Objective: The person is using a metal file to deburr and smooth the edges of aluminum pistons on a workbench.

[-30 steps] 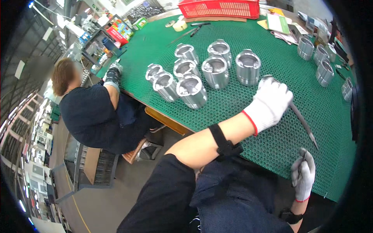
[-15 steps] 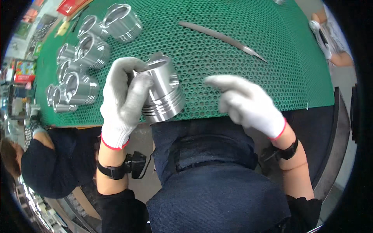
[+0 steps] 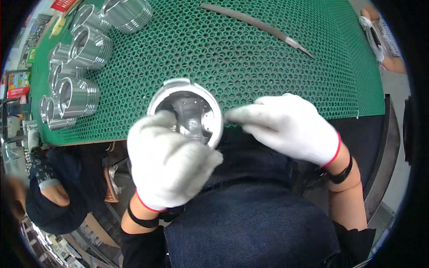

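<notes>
A bright metal piston (image 3: 206,95) is tipped so that its hollow underside faces up at me, showing the bore walls and small holes inside. My left hand (image 3: 172,158), in a white knit glove with a red cuff, grips its near left side with fingers over the rim. My right hand (image 3: 288,127), gloved the same way, is beside the piston's right rim. Its fingers stretch left, blurred at the tips, and I cannot tell whether they touch the metal. It holds nothing visible.
Several more pistons (image 3: 80,96) stand grouped on the left of the green perforated mat (image 3: 277,71). Beyond my hands lies a long half-round file (image 3: 254,23). Another person's arm (image 3: 53,192) shows at the left, and a gloved hand (image 3: 374,42) at the far right.
My left hand has turned the piston from side-on to open end up and brought it nearer. My right hand has closed in on its right rim. The view has shifted slightly.
</notes>
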Demonstrator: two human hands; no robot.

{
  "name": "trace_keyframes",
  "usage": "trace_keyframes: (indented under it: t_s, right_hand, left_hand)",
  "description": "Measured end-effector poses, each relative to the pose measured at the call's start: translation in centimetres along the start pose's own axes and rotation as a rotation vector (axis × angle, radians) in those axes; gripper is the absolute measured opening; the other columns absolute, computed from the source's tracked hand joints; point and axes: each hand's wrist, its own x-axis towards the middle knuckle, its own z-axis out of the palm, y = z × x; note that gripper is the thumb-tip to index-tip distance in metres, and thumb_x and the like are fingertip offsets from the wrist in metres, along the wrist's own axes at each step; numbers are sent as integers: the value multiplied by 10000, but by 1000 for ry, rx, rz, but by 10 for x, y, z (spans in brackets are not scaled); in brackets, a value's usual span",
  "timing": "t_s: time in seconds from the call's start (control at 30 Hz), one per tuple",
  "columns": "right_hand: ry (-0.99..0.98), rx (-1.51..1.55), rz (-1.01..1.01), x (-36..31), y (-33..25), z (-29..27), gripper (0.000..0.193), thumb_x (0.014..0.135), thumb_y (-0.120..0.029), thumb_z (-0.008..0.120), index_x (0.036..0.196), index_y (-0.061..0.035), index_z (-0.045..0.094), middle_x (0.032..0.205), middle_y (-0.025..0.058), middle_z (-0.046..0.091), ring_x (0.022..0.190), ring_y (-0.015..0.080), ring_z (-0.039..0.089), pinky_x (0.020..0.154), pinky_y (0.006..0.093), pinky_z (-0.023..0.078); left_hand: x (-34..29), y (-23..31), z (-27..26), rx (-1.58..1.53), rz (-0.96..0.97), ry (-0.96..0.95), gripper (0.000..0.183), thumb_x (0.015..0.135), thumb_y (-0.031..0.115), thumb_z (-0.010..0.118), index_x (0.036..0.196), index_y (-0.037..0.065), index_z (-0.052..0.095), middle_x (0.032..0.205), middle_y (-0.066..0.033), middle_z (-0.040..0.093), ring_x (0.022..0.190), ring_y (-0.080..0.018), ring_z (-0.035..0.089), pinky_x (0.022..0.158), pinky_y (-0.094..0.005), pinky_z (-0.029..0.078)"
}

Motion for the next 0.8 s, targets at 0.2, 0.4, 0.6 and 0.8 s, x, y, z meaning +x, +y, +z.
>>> trace_keyframes:
  t_s: [0.2,0.4,0.6,0.8]
  right_hand:
    - [-5,899,537,-18,17,-5,368,927,-71,556,1263,3,687,768,59,688,504,28,518,448,181,408]
    - [-23,881,461,-27,16,-6,373,998,-155,546,1344,-66,651,829,33,683,538,20,529,458,174,429]
    - [345,784,251,-12,4,-27,361,972,-54,484,1287,50,626,810,113,696,432,81,498,403,228,411]
    - [385,-544,-173,0,37,4,364,875,-117,633,1225,-212,654,683,35,525,615,214,630,546,350,525]
  left_hand:
    - [-6,-8,-15,132,-48,85,424,673,413,895,866,158,617,947,-23,571,906,-260,581,902,-499,513]
    - [-1,2,-16,111,118,-48,373,820,392,799,1020,92,702,927,-63,588,971,-336,613,998,-538,475]
    - [14,-29,-17,226,45,-173,322,727,296,794,968,97,717,931,-80,618,1012,-334,608,984,-563,477]
    - [24,-32,-3,228,8,-160,274,699,207,807,932,97,713,868,-66,613,933,-326,621,893,-478,492]
